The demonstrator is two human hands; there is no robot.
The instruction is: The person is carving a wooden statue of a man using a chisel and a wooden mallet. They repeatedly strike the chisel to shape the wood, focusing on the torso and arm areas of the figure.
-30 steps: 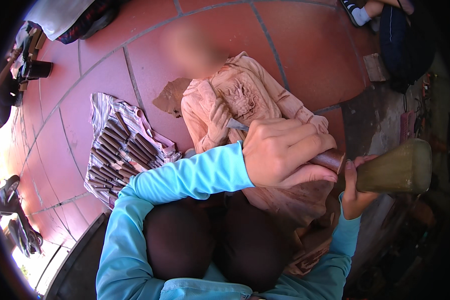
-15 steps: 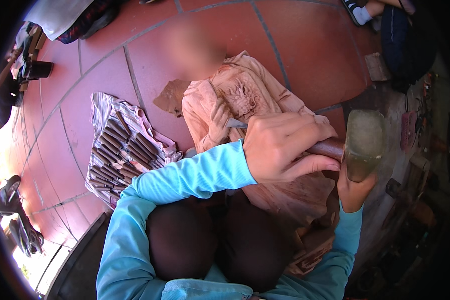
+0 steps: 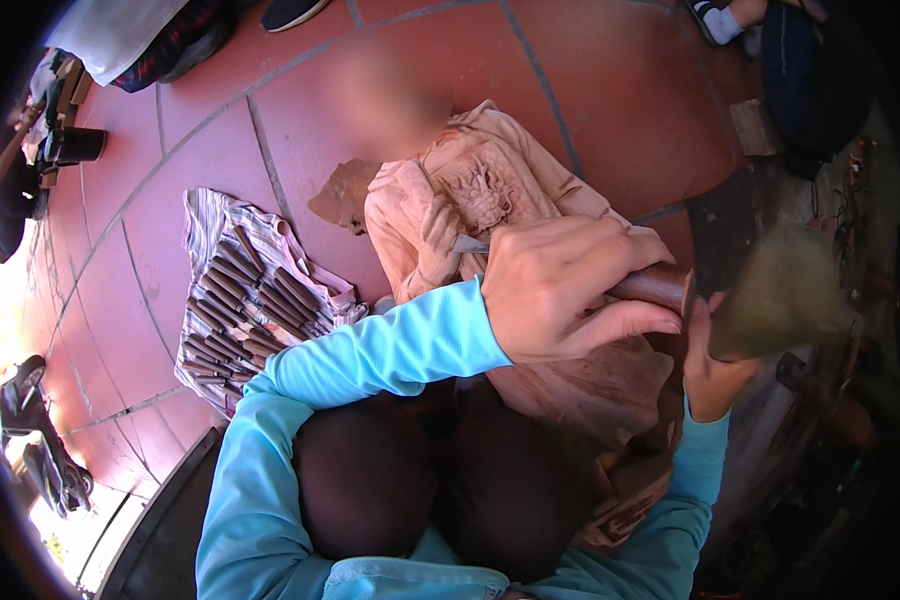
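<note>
Swung outward from the chisel (image 3: 658, 288) since a moment ago, the blurred mallet (image 3: 782, 290) is right of the carved figure (image 3: 495, 195), the right hand (image 3: 717, 378) closed on it. Over the figure, the left hand (image 3: 555, 285) wraps the chisel. Left of the figure lie dark-handled tools (image 3: 227, 284).

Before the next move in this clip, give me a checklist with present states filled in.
1. Left hand closed around the chisel: ok.
2. Right hand holding the mallet: ok, though the mallet's head is blurred.
3. Mallet apart from the chisel's handle end: ok.
4. Chisel blade touching the carved figure: cannot tell.
5. Other tools lying on the striped cloth: ok.
</note>
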